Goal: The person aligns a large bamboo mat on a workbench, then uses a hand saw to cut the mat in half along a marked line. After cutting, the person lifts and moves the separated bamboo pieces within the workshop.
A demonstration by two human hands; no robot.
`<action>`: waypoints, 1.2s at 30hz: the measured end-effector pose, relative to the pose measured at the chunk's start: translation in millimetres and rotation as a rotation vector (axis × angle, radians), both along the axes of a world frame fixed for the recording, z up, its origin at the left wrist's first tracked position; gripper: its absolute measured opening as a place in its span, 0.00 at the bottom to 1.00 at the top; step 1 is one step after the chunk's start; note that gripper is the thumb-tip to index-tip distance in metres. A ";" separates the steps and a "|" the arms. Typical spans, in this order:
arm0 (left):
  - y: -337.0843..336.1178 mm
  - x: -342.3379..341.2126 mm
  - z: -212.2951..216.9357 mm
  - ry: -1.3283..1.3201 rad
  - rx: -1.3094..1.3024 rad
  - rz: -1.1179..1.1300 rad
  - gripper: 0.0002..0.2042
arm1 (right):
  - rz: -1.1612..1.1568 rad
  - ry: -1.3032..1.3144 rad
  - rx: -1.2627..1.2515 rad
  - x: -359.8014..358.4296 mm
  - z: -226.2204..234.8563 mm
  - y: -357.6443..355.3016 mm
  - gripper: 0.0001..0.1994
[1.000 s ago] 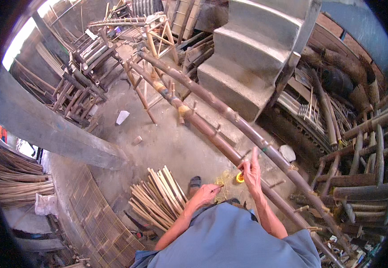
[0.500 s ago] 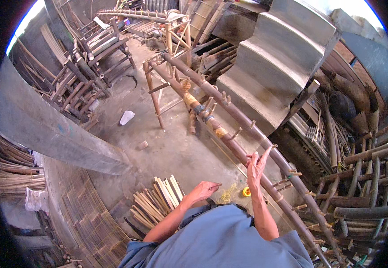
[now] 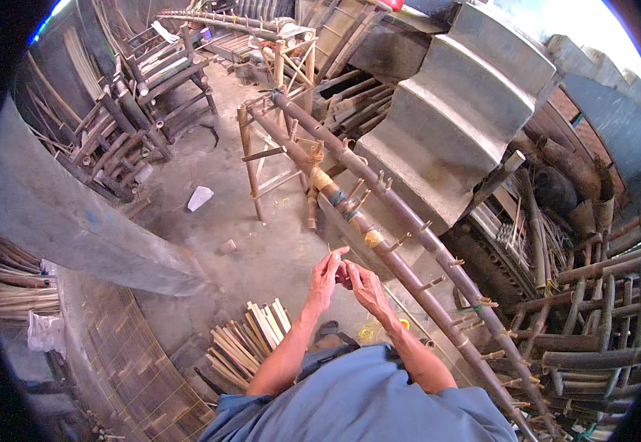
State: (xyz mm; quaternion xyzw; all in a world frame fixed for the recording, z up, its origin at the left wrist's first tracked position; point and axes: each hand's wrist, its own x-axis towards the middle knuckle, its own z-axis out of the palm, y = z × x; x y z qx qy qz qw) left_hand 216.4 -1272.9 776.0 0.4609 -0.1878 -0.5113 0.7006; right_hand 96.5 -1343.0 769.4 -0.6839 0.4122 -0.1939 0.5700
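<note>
The person's left hand (image 3: 325, 274) and right hand (image 3: 364, 283) meet in front of the chest, fingertips drawn together and pinched around something thin and pale, probably a fine sliver or strand (image 3: 341, 271), though it is too small to make out; both hands are nearly closed, with only the fingertips working. They hover just beside the long brown bamboo pole frame (image 3: 379, 243), which runs diagonally from the upper middle down to the lower right, studded with short pegs and wrapped at places with yellowish and dark bindings (image 3: 333, 188). To do such fine finger work well, the piece seems best held taut between both pinches, close to the pole, with the wrists steady and the forearms tucked in so that the strand neither slips nor kinks. Both bare forearms rise from the blue shirt (image 3: 364, 401) at the lower edge, elbows bent, the left wrist turned inward with its palm towards the right, and the right hand tilted with its fingers pointing up and left. On the grey concrete floor (image 3: 239, 206) below the left forearm lies a bundle of pale split bamboo strips (image 3: 250, 342), and a small yellow coil (image 3: 368, 333) sits near the person's feet. Grey concrete steps (image 3: 446, 110) stand behind the frame.
</note>
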 end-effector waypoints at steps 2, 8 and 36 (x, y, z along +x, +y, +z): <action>-12.8 6.0 -3.1 -0.103 0.020 0.000 0.18 | -0.022 0.080 -0.100 -1.9 15.1 -8.3 0.15; -52.5 22.7 -16.4 -0.488 0.083 0.019 0.14 | 0.070 0.203 -0.489 -11.8 37.6 -60.8 0.13; -202.9 84.7 -15.4 -1.158 0.106 0.249 0.11 | -0.184 0.286 -0.687 79.8 28.2 -213.7 0.12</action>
